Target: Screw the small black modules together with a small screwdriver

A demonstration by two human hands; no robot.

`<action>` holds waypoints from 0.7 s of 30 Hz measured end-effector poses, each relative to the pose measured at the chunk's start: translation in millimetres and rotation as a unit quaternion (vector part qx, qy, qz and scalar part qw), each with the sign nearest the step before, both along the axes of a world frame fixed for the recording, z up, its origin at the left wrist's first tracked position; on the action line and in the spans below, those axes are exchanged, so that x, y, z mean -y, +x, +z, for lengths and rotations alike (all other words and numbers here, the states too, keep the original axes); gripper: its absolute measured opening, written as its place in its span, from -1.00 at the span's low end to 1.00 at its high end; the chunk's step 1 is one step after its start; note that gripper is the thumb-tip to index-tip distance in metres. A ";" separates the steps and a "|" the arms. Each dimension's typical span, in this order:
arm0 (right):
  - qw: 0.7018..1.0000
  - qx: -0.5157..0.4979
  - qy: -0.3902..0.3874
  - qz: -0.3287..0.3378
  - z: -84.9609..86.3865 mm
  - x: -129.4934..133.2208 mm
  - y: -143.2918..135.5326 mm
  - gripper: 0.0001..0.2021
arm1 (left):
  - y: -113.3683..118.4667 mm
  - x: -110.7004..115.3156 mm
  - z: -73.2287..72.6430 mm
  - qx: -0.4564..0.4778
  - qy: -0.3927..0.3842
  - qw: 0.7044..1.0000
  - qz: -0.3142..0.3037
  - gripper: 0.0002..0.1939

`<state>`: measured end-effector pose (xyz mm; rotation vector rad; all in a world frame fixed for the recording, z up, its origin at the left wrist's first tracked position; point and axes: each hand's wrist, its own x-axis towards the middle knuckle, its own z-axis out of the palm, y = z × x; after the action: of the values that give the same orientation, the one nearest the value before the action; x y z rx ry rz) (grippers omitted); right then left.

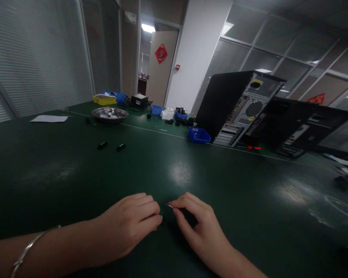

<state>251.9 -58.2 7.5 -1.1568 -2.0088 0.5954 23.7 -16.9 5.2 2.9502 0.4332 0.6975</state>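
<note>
Low over the green table, my left hand [136, 219] is closed, its fingers curled together. A small dark piece with a bit of green shows at its fingertips, too little of it to name. Facing it, my right hand [198, 222] pinches a small, thin, light-coloured piece [169, 205] between thumb and forefinger; its kind is not clear. The two hands are a short gap apart. Farther up the table to the left lie two small black devices [121, 147] with green marks on top.
At the far left stand a steel bowl [110, 117], a yellow bin [104, 100] and a sheet of paper [49, 118]. A blue bin [199, 135] sits beside a black computer tower [224, 104]. A red-handled screwdriver [254, 148] lies right of it.
</note>
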 end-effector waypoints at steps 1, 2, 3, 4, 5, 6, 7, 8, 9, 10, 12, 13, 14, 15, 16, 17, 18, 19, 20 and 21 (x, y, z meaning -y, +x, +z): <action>1.000 0.000 0.001 0.004 -0.4 0.1 -0.2 -0.83 | 0.1 0.5 -0.1 -0.003 0.006 1.000 -0.003 -0.77; 1.000 -0.001 0.002 0.007 -0.7 0.3 -0.3 -0.83 | 0.4 0.9 -0.1 -0.002 0.007 1.000 -0.004 -0.77; 1.000 -0.001 0.002 0.011 -0.9 0.5 -0.5 -0.83 | 0.8 1.3 0.1 0.002 0.005 1.000 -0.001 -0.77; 1.000 -0.001 0.001 0.014 -1.1 0.7 -0.7 -0.83 | 1.3 1.5 0.3 0.008 0.002 1.000 0.003 -0.77; 1.000 -0.001 0.001 0.015 -1.0 0.9 -0.7 -0.83 | 1.9 1.7 0.4 0.016 0.001 1.000 0.009 -0.77; 1.000 -0.001 0.002 0.015 -0.8 1.0 -0.8 -0.83 | 2.5 1.9 0.3 0.023 0.001 1.000 0.015 -0.76; 1.000 -0.001 0.002 0.015 -0.5 1.1 -0.7 -0.83 | 3.0 2.1 0.0 0.029 0.005 0.999 0.018 -0.75; 1.000 -0.001 0.003 0.014 -0.1 1.1 -0.7 -0.83 | 3.5 2.2 -0.6 0.033 0.009 0.999 0.020 -0.73; 1.000 -0.001 0.003 0.015 0.3 1.2 -0.6 -0.83 | 3.8 2.2 -1.3 0.036 0.016 0.999 0.019 -0.72; 1.000 -0.002 0.004 0.016 0.8 1.3 -0.6 -0.83 | 4.1 2.2 -2.0 0.037 0.024 0.999 0.018 -0.71; 1.000 -0.003 0.005 0.020 1.4 1.4 -0.7 -0.83 | 4.4 1.9 -3.0 0.034 0.042 0.998 0.012 -0.70; 1.000 -0.003 0.005 0.022 1.7 1.5 -0.9 -0.82 | 4.5 1.8 -3.0 0.032 0.050 0.998 0.010 -0.71; 1.000 -0.003 0.005 0.023 1.9 1.5 -1.1 -0.82 | 4.4 1.5 -2.5 0.028 0.056 0.998 0.011 -0.72; 1.000 -0.001 0.004 0.025 2.2 1.5 -1.3 -0.82 | 4.3 1.2 -1.6 0.023 0.060 0.998 0.010 -0.72; 1.000 0.001 0.004 0.026 2.5 1.4 -1.4 -0.82 | 4.0 0.8 -0.4 0.017 0.062 0.998 0.010 -0.72; 1.000 0.004 0.003 0.027 2.8 1.3 -1.5 -0.81 | 3.6 0.4 1.1 0.009 0.061 0.998 0.010 -0.73; 1.000 0.006 0.002 0.029 3.1 1.3 -1.5 -0.81 | 3.1 0.0 2.6 -0.001 0.057 0.998 0.009 -0.73; 1.000 0.007 0.002 0.030 3.4 1.3 -1.4 -0.80 | 2.5 -0.3 4.2 -0.011 0.053 0.999 0.010 -0.73; 0.999 0.008 0.001 0.032 3.6 1.5 -1.3 -0.80 | 1.9 -0.7 5.6 -0.019 0.050 0.999 0.009 -0.74; 0.999 0.008 0.000 0.033 3.8 1.8 -1.2 -0.80 | 1.4 -0.9 6.8 -0.025 0.050 0.998 0.012 -0.74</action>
<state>250.7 -60.0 11.3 -1.1025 -2.0658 0.6212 25.1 -16.0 12.0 3.0663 0.4506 0.6693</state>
